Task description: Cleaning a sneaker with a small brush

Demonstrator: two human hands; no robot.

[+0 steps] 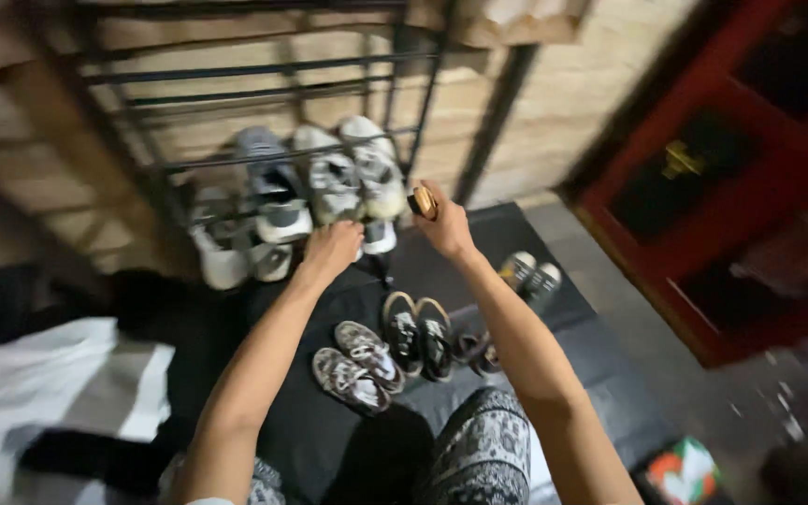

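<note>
A small round golden object [423, 202] is gripped in the fingers of the right hand [444, 227], raised in front of the metal shoe rack [264, 75]. The left hand [332, 247] is closed on a pale sneaker [371, 236] at the lowest shelf. More shoes [395, 346] lie on the black mat [329, 440] below.

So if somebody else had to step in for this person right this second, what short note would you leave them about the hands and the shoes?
Left hand: closed, reaching to the white and grey sneakers on the black metal shoe rack; what it grips cannot be seen.
Right hand: raised, holding a small round brown and gold object.
On the black floor mat: a patterned grey pair, a black pair with white trim and a dark striped pair.
Done: several sneakers sit on the rack.
Left: the three pairs on the mat.
</note>
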